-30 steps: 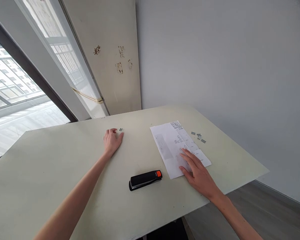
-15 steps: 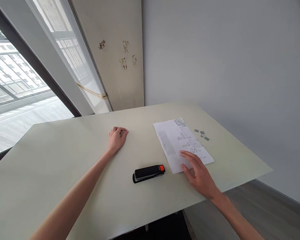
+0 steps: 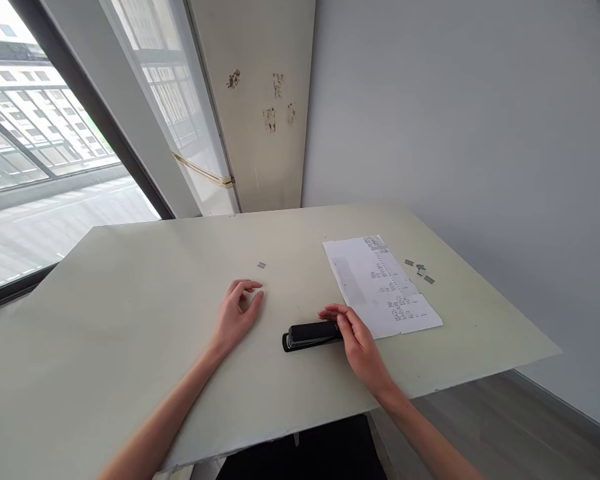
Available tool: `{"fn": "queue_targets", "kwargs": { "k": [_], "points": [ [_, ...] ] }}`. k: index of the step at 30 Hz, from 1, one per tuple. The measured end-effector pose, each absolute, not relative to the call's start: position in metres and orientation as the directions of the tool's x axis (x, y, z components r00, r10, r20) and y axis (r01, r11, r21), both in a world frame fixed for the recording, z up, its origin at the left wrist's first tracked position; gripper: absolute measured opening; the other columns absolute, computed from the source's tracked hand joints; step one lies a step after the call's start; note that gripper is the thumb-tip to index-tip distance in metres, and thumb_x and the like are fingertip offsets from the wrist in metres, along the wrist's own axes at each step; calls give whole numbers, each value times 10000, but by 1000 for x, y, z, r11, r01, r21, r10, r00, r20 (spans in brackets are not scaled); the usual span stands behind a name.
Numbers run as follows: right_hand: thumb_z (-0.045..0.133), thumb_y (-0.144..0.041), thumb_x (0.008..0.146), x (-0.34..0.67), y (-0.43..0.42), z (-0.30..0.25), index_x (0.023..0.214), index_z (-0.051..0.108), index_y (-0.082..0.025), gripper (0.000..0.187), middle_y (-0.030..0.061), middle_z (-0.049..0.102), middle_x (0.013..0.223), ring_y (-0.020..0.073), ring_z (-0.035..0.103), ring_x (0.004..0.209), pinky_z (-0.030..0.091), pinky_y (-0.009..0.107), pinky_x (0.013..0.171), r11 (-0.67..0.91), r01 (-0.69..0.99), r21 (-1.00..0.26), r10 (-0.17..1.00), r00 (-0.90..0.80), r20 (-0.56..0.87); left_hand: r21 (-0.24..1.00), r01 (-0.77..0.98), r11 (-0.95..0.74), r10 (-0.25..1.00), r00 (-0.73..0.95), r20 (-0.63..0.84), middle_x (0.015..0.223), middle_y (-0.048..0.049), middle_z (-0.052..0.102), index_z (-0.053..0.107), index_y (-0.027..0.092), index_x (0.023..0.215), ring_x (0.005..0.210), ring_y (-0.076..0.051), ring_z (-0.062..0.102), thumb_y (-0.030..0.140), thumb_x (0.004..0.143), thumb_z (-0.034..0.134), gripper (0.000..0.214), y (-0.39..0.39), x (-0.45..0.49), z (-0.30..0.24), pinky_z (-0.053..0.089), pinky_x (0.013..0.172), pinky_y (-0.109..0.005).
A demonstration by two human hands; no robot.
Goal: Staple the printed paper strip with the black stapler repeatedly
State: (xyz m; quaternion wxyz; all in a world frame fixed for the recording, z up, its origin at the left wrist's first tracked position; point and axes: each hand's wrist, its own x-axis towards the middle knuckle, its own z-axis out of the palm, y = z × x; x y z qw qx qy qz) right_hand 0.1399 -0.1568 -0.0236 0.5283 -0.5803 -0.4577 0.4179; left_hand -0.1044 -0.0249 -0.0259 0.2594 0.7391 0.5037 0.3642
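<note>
A black stapler (image 3: pixel 310 333) lies on the pale table. My right hand (image 3: pixel 355 340) has its thumb and fingers about the stapler's right end and hides the orange part there. To the left, my left hand (image 3: pixel 237 310) rests on the table with nothing in it, its fingers loosely curled and its thumb apart. Just beyond its fingertips lies a small grey staple strip (image 3: pixel 261 265). A white printed sheet of paper (image 3: pixel 350 273) lies flat behind and to the right of the stapler, its near edge beside my right hand.
Several more staple strips (image 3: pixel 420 270) are scattered right of the paper. The pale table (image 3: pixel 130 320) has its near edge close to my body. A grey wall (image 3: pixel 455 120) stands at the right, a stained cabinet panel (image 3: pixel 260 153) at the back, and a window (image 3: pixel 45 127) at the left.
My right hand has moved left from the paper onto the stapler's right end. My left hand has drawn back towards me, leaving a staple strip on the table. The view has shifted slightly.
</note>
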Motion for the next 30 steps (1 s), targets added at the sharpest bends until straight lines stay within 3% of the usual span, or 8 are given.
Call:
{"fn": "queue_targets", "kwargs": {
  "k": [8, 12, 18, 21, 23, 25, 27, 30],
  "points": [
    [421, -569, 1066, 135, -165, -27, 1239, 611, -284, 384, 78, 728, 1271, 255, 645, 1258, 491, 470, 1124, -60, 190, -980, 957, 291, -2, 892, 406, -197, 980, 88, 177, 1086, -48, 694, 679, 242, 1034, 963, -210, 652, 526, 988, 572, 307, -52, -142, -17, 514, 813, -314],
    [408, -572, 1070, 138, -168, -26, 1237, 629, -283, 400, 75, 719, 1292, 255, 640, 1265, 486, 450, 1122, -77, 207, -975, 967, 255, -23, 909, 402, -111, 994, 31, 107, 1098, -46, 707, 677, 233, 1046, 1023, -220, 652, 563, 985, 572, 352, -67, -166, -11, 508, 889, -319],
    [710, -563, 914, 144, -169, -21, 1214, 678, -298, 402, 61, 730, 1232, 293, 662, 1137, 517, 434, 1012, -12, 469, -883, 1000, 15, -5, 950, 303, -74, 997, 55, 60, 1117, -58, 723, 686, 215, 1057, 1106, -228, 640, 574, 991, 585, 379, -85, -179, -13, 473, 1002, -337],
    [726, -606, 881, 136, -167, -13, 1162, 711, -286, 426, 63, 768, 1095, 299, 689, 1003, 544, 423, 898, -143, 446, -884, 990, 73, -123, 984, 174, -47, 993, 119, 26, 1099, -75, 741, 710, 199, 1046, 1077, -232, 653, 593, 997, 581, 417, -85, -170, -17, 482, 1009, -357],
    [737, -640, 856, 127, -167, -6, 1163, 726, -275, 477, 67, 782, 1072, 305, 697, 997, 548, 418, 885, -262, 331, -907, 964, 126, -233, 998, -33, 53, 985, 163, -47, 1096, -94, 754, 727, 181, 1035, 1080, -238, 671, 597, 997, 589, 440, -82, -157, -19, 491, 1032, -374],
    [771, -645, 822, 117, -168, 1, 1150, 751, -259, 507, 74, 788, 1091, 309, 700, 1036, 551, 407, 901, -363, 162, -918, 929, 138, -343, 918, -324, 230, 964, 205, -169, 1135, -117, 760, 731, 163, 1057, 1116, -246, 687, 556, 993, 629, 411, -77, -140, -18, 500, 1052, -384],
    [814, -625, 790, 107, -167, 8, 1127, 775, -244, 510, 79, 788, 1109, 294, 704, 1041, 565, 376, 876, -463, -39, -885, 881, 88, -465, 722, -554, 415, 908, 302, -290, 1184, -154, 753, 729, 128, 1089, 1152, -251, 698, 498, 1032, 590, 399, -75, -123, -13, 499, 1083, -384],
    [856, -574, 773, 96, -164, 17, 1039, 806, -214, 450, 70, 787, 1024, 221, 701, 903, 578, 301, 778, -598, -279, -751, 794, -77, -604, 460, -712, 531, 844, 392, -367, 1209, -180, 740, 719, 82, 1112, 1134, -248, 716, 452, 1084, 482, 440, -75, -105, 1, 516, 1078, -366]
  ]
}}
